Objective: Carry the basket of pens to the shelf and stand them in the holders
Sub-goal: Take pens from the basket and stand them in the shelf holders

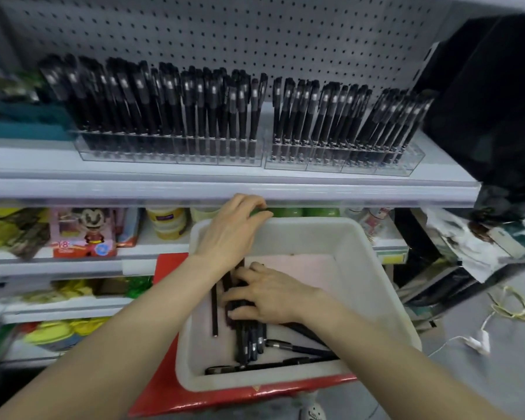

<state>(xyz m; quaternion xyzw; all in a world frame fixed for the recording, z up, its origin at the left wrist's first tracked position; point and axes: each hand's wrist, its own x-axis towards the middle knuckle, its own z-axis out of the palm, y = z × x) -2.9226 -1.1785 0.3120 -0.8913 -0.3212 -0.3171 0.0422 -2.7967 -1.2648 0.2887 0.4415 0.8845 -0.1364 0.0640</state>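
Observation:
A white plastic basket [373, 277] rests on a red box [161, 386] in front of the shelf. Several black pens [249, 344] lie in it, most in a bundle along its left side, with a few loose ones across the near end. My left hand [232, 230] grips the basket's far left rim, fingers curled over the edge. My right hand [270, 295] is inside the basket, fingers curled round the bundle of pens. On the shelf above stand two clear holders, the left holder [170, 154] and the right holder [355, 166], both packed with upright black pens.
The white shelf edge [225, 189] runs just above the basket. A black bag [491, 110] fills the right end of the shelf. Lower shelves at left hold toys and packets [84, 231]. A white cable [479, 341] lies on the grey floor at right.

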